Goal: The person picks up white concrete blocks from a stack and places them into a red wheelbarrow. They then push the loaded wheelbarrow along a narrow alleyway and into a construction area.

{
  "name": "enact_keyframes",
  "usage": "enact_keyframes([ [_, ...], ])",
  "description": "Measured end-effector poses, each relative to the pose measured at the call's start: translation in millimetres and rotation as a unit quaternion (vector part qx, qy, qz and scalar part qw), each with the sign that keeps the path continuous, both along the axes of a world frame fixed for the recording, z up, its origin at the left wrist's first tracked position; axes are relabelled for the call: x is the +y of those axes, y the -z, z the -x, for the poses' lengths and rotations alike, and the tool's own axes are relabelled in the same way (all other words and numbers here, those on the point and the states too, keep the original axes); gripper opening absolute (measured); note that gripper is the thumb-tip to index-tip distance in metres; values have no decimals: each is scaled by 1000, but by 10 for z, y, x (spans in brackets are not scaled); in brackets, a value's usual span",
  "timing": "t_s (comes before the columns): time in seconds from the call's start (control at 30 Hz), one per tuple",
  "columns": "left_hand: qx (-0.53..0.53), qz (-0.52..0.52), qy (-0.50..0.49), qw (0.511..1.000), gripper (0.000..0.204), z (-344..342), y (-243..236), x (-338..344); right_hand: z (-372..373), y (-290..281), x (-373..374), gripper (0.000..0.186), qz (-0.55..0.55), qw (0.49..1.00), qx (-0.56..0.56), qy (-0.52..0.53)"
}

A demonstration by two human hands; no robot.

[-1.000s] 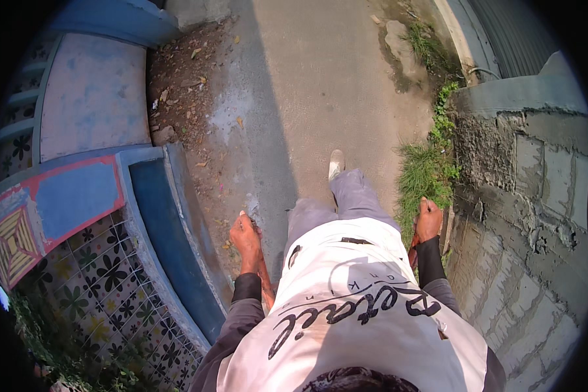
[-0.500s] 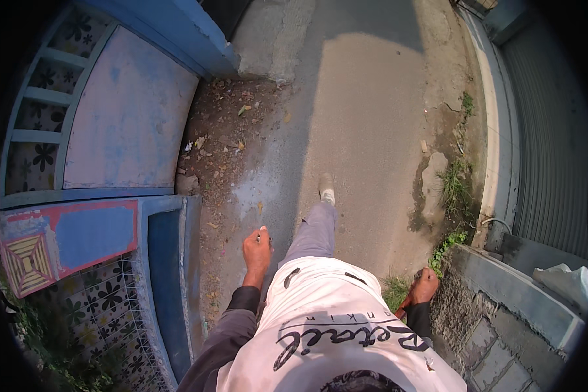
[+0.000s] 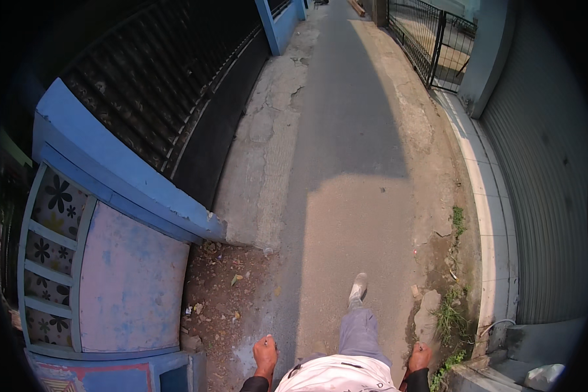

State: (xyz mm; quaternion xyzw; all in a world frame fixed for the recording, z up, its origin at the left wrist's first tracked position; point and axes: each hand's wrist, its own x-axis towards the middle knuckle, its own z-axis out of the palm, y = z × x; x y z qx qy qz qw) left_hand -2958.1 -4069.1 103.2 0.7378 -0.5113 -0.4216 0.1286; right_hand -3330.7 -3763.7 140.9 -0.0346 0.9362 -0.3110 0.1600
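Left hand (image 3: 265,355): curled; I can't tell if grasping.
Right hand (image 3: 420,358): likewise curled, nearer the weeds (image 3: 449,320).
Lane (image 3: 356,228): runs near to far, between both.

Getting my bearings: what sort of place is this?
Outdoors, probably a narrow lane in a built-up neighbourhood: a strip of grey asphalt runs between a painted blue wall on the left and a grey ribbed metal shutter on the right.
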Motion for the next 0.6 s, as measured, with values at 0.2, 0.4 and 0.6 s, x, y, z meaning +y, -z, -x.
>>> enact_keyframes([
  [0.2,-5,33,-28,999,40,1262,36,-1420,1412,450,-1515,26,-47,993,91,-52],
  [0.4,-7,27,-14,1000,40,2839,-72,-2822,2810,1355,-2090,34,-95,985,-44,-139],
  [0.6,-33,53,2,998,40,4028,-18,-4102,4208,1298,-3436,28,-140,976,-31,-162],
])
